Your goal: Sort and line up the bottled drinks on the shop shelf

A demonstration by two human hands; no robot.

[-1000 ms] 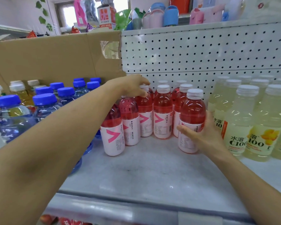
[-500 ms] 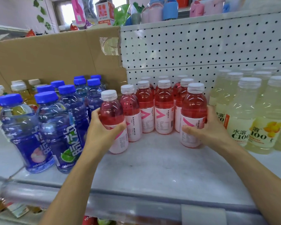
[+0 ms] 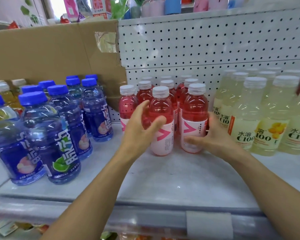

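Several red drink bottles with white caps stand in rows at the middle of the grey shelf [image 3: 163, 177]. My left hand [image 3: 139, 129] grips the front left red bottle [image 3: 161, 122] from its left side. Beside it stands the front right red bottle [image 3: 194, 118], held low down by my right hand [image 3: 213, 137]. The two front bottles are upright and close together. Another red bottle [image 3: 126, 104] stands alone to the left, behind my left hand.
Blue-capped blue bottles [image 3: 59, 135] fill the shelf's left part before a cardboard sheet [image 3: 50, 52]. Pale yellow C100 bottles [image 3: 246, 116] stand in rows at the right. A white pegboard [image 3: 206, 44] backs the shelf. The shelf's front rail [image 3: 145, 215] carries a label holder.
My left hand came off the back bottles, took a front red bottle and slid it right, next to the one in my right hand. The right hand stayed on its bottle.
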